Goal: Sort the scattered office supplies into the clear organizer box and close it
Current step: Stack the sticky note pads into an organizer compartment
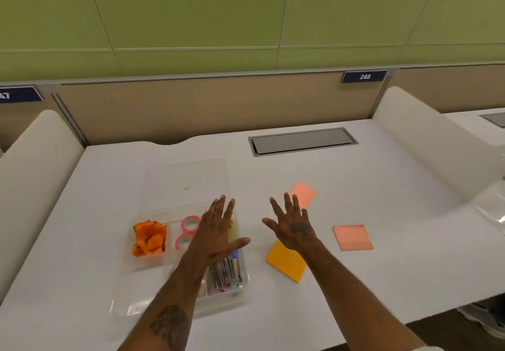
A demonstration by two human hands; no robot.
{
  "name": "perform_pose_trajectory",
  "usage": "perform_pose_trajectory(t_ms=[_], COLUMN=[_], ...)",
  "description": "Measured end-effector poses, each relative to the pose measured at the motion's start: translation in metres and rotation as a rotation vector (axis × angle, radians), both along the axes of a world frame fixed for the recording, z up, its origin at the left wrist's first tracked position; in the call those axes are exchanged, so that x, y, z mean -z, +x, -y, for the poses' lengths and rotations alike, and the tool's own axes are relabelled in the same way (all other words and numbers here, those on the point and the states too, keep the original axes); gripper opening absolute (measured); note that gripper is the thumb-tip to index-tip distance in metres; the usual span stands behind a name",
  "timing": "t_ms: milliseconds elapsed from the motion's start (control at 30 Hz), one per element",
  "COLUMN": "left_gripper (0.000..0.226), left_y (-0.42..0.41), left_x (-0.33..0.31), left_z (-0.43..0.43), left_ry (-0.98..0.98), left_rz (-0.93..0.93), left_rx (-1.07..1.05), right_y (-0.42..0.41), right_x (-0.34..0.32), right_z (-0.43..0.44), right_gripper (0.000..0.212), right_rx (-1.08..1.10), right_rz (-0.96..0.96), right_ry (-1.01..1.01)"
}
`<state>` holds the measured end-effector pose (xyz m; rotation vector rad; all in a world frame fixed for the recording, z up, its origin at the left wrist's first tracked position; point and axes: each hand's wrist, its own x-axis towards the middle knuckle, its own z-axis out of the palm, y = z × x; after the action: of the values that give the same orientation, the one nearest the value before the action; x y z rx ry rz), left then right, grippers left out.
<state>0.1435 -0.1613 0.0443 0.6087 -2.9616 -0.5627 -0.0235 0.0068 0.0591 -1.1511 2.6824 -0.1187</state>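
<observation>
Sorting looks well under way but not finished: the clear plastic organizer box point(153, 274) on the white table point(382, 282) already holds crumpled orange paper pieces point(149, 238) in its left compartment, two pink tape rings point(187, 231) in the compartment beside that, and a bundle of pens and markers point(228, 271) along its right side. Its transparent lid point(185, 181) lies open and flat on the table behind the box, so closing is not yet done

Three pads of sticky notes remain outside the box, all to its right: a yellow-orange square pad point(285, 264) nearest the box, a salmon-pink pad point(353, 237) further right, and another salmon-pink pad point(304, 193) further back

Both hands are empty, fingers spread wide and palms down. The left hand point(217, 230) hovers over the right part of the box, above the pens. The right hand point(293, 226) hovers between the box and the pink pads, its wrist over the far corner of the yellow-orange pad; the rear pink pad lies just beyond its fingertips. My judgement is that the three pads are what is left, then the lid
</observation>
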Motion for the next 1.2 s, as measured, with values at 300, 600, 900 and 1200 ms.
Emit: perform_pose_trajectory(t_ms=[300,600,900,1200], left_gripper=[0.106,0.110,0.104,0.089], left_y=[-0.083,-0.096,-0.099,-0.111], left_x=[0.002,0.014,0.020,0.026], left_z=[-0.075,-0.105,-0.109,-0.113], left_ry=[0.017,-0.007,-0.081,-0.127], left_rz=[0.088,0.399,0.505,0.507], left_rx=[0.139,0.237,0.308,0.279], right_y=[-0.084,-0.139,-0.147,-0.146], right_x=[0.006,0.026,0.033,0.033], right_z=[-0.102,-0.150,-0.154,-0.158], right_gripper=[0.081,0.069,0.079,0.074], right_rx=[0.116,0.122,0.043,0.143], right_rz=[0.081,0.285,0.242,0.220], right_ry=[0.045,0.058,0.194,0.174])
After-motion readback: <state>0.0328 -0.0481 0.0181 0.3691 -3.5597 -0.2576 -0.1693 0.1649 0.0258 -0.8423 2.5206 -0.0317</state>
